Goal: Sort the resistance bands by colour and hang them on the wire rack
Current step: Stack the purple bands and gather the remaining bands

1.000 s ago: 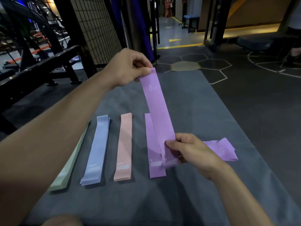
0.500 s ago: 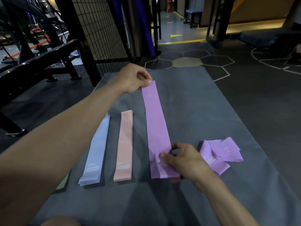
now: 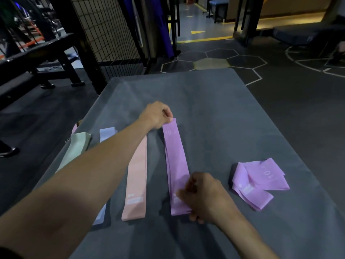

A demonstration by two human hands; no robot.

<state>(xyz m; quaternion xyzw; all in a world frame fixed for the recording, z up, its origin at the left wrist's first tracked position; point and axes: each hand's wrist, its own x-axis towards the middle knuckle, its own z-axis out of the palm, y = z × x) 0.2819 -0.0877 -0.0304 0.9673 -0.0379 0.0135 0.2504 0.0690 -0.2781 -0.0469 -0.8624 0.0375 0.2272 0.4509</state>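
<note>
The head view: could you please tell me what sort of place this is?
Most likely a gym: a black weight bench stands at left, hexagon markings cover the dark floor, and resistance bands such as the purple band lie on a grey mat.

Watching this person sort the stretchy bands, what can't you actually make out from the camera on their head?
- Blue band: mostly behind the left forearm; only its ends show.
- Green band: its near part is covered by that forearm.
- How many purple bands lie stacked under the left hand and right hand: cannot tell.
- Small print on the pink band: too blurred.
- Crumpled purple pile: count unclear, folds overlap.
</note>
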